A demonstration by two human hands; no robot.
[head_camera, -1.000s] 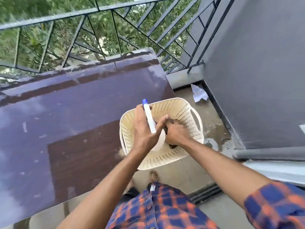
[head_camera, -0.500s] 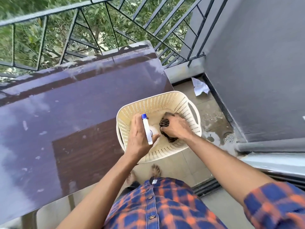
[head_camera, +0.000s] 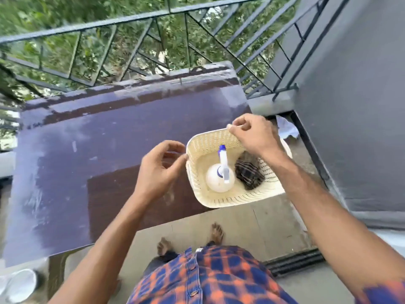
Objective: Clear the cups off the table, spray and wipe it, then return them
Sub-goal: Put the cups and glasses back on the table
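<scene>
The dark brown table (head_camera: pixel 109 139) has a bare, streaky, shiny top. To its right a cream perforated basket (head_camera: pixel 230 201) stands on the floor. Inside it are a white spray bottle with a blue nozzle (head_camera: pixel 219 178) and a dark checked cloth (head_camera: pixel 248 173). My left hand (head_camera: pixel 160 170) hovers at the basket's left rim with fingers apart and nothing in it. Over the basket's far rim, my right hand (head_camera: pixel 252 134) is loosely curled and holds nothing. White cup-like things (head_camera: pixel 19 286) lie on the floor at the bottom left, partly cut off by the frame.
A metal railing (head_camera: pixel 153 18) runs behind the table, with trees beyond. A grey wall (head_camera: pixel 350 106) closes the right side. A crumpled white paper (head_camera: pixel 287 130) lies in the floor corner. My bare feet (head_camera: pixel 215 233) stand on the concrete floor near the table's front edge.
My left hand has let go of the spray bottle and my right hand has let go of the cloth; both now lie in the basket. Both hands have lifted out of it.
</scene>
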